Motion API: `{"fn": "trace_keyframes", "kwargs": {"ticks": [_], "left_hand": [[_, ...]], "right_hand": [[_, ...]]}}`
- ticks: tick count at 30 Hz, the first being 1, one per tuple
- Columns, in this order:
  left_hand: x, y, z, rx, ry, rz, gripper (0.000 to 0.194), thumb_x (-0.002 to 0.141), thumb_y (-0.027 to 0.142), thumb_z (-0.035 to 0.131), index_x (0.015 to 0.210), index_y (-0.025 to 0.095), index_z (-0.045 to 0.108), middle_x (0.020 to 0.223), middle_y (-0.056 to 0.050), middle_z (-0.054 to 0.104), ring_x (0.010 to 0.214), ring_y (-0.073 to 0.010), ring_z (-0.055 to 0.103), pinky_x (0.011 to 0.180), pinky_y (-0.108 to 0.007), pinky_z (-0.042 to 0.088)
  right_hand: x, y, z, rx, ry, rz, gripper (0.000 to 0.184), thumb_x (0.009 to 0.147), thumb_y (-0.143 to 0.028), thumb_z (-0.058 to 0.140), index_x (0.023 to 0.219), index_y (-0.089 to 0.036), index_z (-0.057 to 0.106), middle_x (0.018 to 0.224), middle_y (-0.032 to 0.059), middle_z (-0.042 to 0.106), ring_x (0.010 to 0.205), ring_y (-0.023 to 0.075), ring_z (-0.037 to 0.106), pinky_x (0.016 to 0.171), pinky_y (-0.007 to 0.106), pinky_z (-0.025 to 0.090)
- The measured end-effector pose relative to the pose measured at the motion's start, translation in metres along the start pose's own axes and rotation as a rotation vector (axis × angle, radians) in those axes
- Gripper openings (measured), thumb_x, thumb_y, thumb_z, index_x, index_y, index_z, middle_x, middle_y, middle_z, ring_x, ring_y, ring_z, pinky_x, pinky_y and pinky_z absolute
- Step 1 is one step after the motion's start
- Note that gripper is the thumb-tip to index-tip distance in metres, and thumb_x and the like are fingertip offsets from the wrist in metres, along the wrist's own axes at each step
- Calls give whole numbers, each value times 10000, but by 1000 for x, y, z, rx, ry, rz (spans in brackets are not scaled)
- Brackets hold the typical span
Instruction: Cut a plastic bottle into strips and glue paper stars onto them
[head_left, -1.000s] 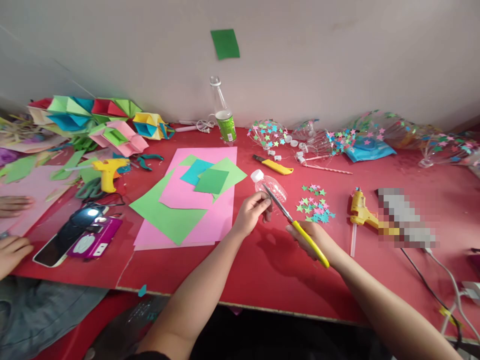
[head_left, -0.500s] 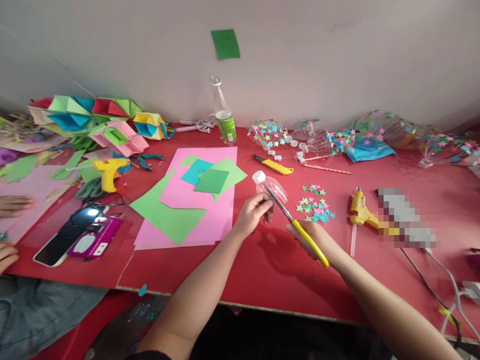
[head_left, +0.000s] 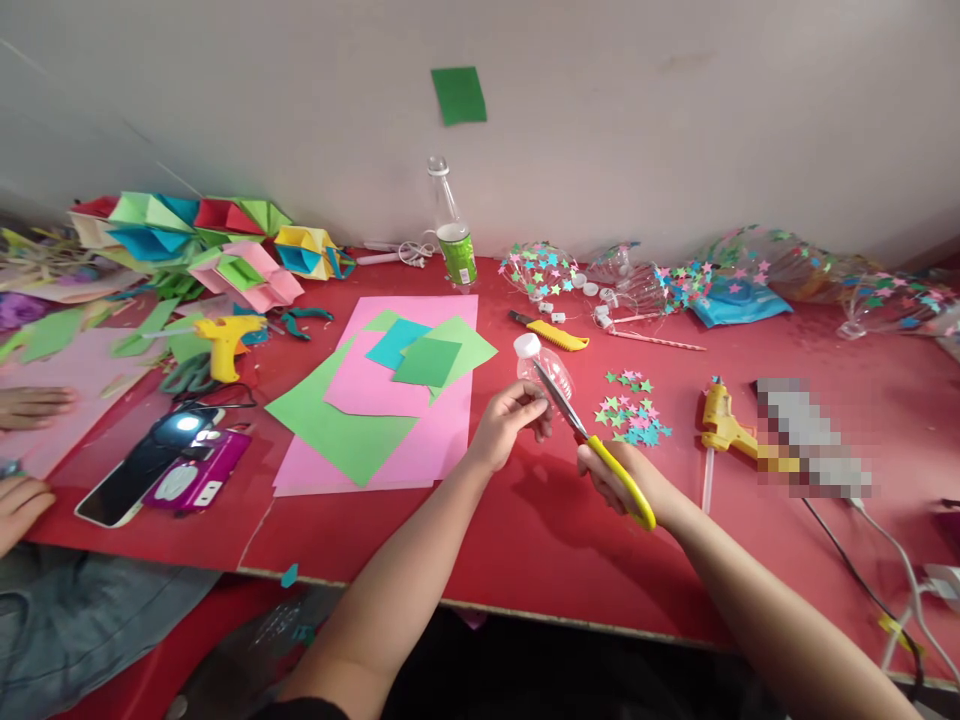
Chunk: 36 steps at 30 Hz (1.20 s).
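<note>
My right hand [head_left: 622, 475] is closed round the yellow handles of a pair of scissors [head_left: 616, 478], whose blades point up and to the left. Those blades lie across a clear plastic bottle top [head_left: 559, 378] with a white cap [head_left: 527, 346]. At the near edge of this piece, my left hand [head_left: 516, 418] pinches it between thumb and fingers. Whether the blades are biting into the plastic cannot be made out. Right of the bottle top, small coloured paper stars [head_left: 634, 410] are scattered on the red table [head_left: 525, 540].
Coloured paper sheets [head_left: 337, 440] lie left of my hands. A yellow box cutter [head_left: 551, 333] and a tall bottle [head_left: 455, 240] are further back. Glue guns [head_left: 721, 420] lie on both sides. Star-covered bottle pieces [head_left: 540, 270] line the wall. Another person's hands [head_left: 34, 408] rest far left.
The scissors' handles look slightly more spread than before, and the blades have shifted a little to the right. The other person's nearer hand has moved right. The view has shifted slightly.
</note>
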<state>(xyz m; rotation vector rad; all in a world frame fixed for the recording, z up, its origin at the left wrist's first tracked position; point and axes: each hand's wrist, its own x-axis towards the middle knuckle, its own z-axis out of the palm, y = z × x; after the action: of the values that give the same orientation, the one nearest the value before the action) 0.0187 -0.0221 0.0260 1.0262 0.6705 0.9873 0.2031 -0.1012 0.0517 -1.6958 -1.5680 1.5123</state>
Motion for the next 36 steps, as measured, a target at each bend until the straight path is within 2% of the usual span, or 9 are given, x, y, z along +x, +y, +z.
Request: {"fn": "trace_keyframes", "kwargs": {"ticks": [6, 13, 19, 32, 36], "left_hand": [[8, 11, -10, -108, 230, 93, 269, 713, 334, 747, 773, 174, 539, 645, 30, 627, 518, -81, 583, 459, -184, 420], [10, 13, -17, -91, 322, 149, 228, 703, 290, 733, 751, 167, 547, 624, 26, 627, 512, -80, 580, 480, -193, 434], [10, 12, -17, -61, 355, 153, 207, 704, 275, 719, 728, 167, 544, 613, 28, 622, 497, -73, 571, 463, -186, 415], [8, 14, -14, -45, 318, 149, 197, 714, 280, 713, 734, 166, 554, 587, 24, 630, 485, -80, 573, 451, -186, 418], [9, 13, -14, -43, 312, 150, 195, 721, 283, 714, 740, 166, 559, 597, 21, 635, 490, -81, 580, 454, -186, 424]], "right_hand": [[-6, 0, -8, -155, -92, -142, 565, 867, -754, 367, 664, -227, 366, 473, -58, 420, 443, 102, 424, 494, 253, 364], [-8, -9, -5, -249, -60, -125, 583, 844, -784, 378, 668, -228, 364, 522, -49, 430, 455, 97, 395, 458, 241, 295], [-7, -10, -4, -266, -66, -98, 578, 844, -771, 400, 658, -226, 351, 543, -50, 418, 453, 87, 379, 442, 229, 279], [-7, -10, 0, -175, -36, -55, 511, 858, -686, 458, 664, -222, 367, 553, -47, 427, 459, 88, 403, 424, 215, 285], [-8, -12, 0, -142, -23, -30, 505, 835, -667, 501, 647, -224, 349, 553, -55, 384, 456, 86, 404, 416, 211, 274]]}}
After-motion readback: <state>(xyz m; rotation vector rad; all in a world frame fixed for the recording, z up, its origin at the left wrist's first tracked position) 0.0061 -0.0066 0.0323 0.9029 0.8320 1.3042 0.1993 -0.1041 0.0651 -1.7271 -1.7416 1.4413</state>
